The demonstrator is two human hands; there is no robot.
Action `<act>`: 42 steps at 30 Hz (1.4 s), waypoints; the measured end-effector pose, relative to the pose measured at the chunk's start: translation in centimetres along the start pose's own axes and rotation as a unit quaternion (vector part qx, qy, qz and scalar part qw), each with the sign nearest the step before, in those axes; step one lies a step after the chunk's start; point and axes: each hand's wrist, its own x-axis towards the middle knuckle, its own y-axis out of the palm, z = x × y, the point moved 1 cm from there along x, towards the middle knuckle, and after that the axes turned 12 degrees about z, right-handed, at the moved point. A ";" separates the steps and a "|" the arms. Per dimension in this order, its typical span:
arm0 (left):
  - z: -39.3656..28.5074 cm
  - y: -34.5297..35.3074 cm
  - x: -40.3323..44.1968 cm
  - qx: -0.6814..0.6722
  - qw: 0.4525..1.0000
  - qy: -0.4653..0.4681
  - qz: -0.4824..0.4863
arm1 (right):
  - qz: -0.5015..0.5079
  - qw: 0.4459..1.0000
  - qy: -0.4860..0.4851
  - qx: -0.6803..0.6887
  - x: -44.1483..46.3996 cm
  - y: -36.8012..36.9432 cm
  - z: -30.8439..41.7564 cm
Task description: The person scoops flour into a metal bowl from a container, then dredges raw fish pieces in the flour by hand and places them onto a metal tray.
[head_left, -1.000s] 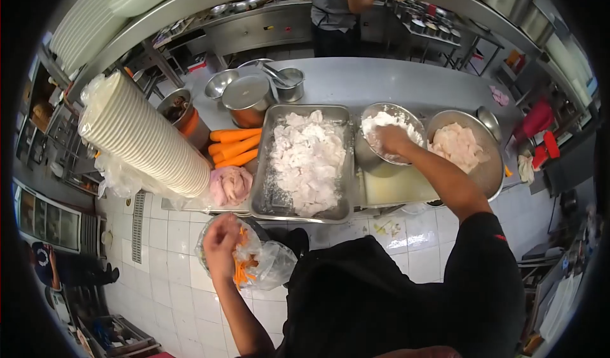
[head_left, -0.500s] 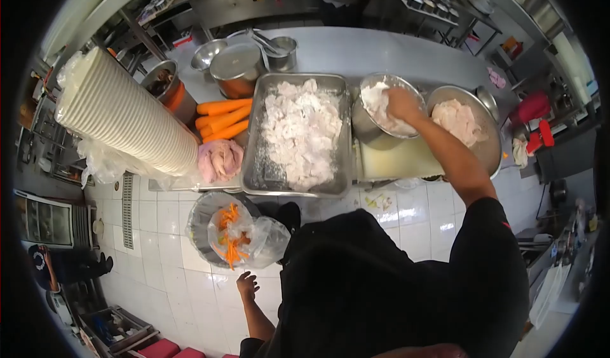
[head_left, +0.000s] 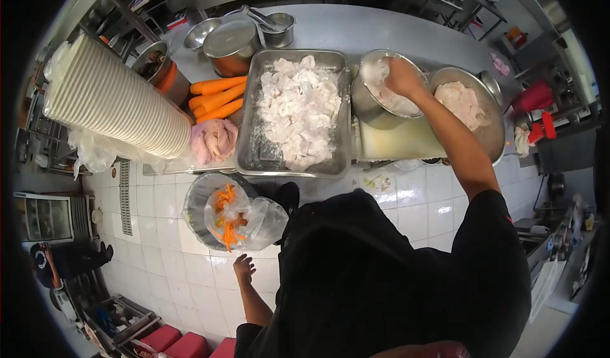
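Note:
My right hand (head_left: 403, 77) reaches over the rim into a deep metal pot (head_left: 381, 111) that holds white flour-like powder (head_left: 376, 73). Its fingertips are hidden or blurred against the powder. Down by my side hangs my left hand (head_left: 244, 267), fingers apart and holding nothing, below a bin (head_left: 194, 199) lined with clear plastic. To the left of the pot, a metal tray (head_left: 252, 167) carries pale pieces of raw meat (head_left: 298, 113) coated in white powder. More raw pale meat (head_left: 459, 106), uncoated, lies in a round metal bowl (head_left: 499, 126) right of the pot.
Carrots (head_left: 219, 97) and a pinkish raw piece (head_left: 214, 141) lie left of the tray. A tall stack of white containers (head_left: 117, 101) leans there. A pale cutting board (head_left: 400, 143) is under the pot. Lidded pot (head_left: 232, 40) stands behind. Another person (head_left: 57, 263) is at far left.
The view has tilted, so the counter sits higher in it. My right hand stays inside the pot, shifted slightly over the powder. My left hand still hangs open.

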 end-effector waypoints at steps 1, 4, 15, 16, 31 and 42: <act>-0.2 0.0 0.3 -0.003 1.000 0.008 0.000 | 0.024 0.999 0.021 -0.002 0.2 -0.4 0.5; -1.0 0.4 0.1 0.001 1.000 0.019 -0.001 | 0.086 0.995 0.040 -0.016 -0.2 -0.6 2.2; 1.7 0.0 -1.0 0.000 1.000 -0.012 -0.012 | -0.023 0.988 0.025 -0.154 0.4 1.0 0.9; 2.3 -0.2 -0.9 -0.007 1.000 -0.018 -0.010 | -0.044 0.986 0.026 -0.162 0.0 0.7 1.3; 1.5 0.3 0.7 0.047 0.999 -0.017 0.020 | 0.030 0.996 -0.020 -0.082 1.9 1.3 -0.3; 0.9 0.5 -0.2 0.084 0.996 0.024 0.029 | 0.050 0.996 0.006 -0.069 0.4 -3.6 0.0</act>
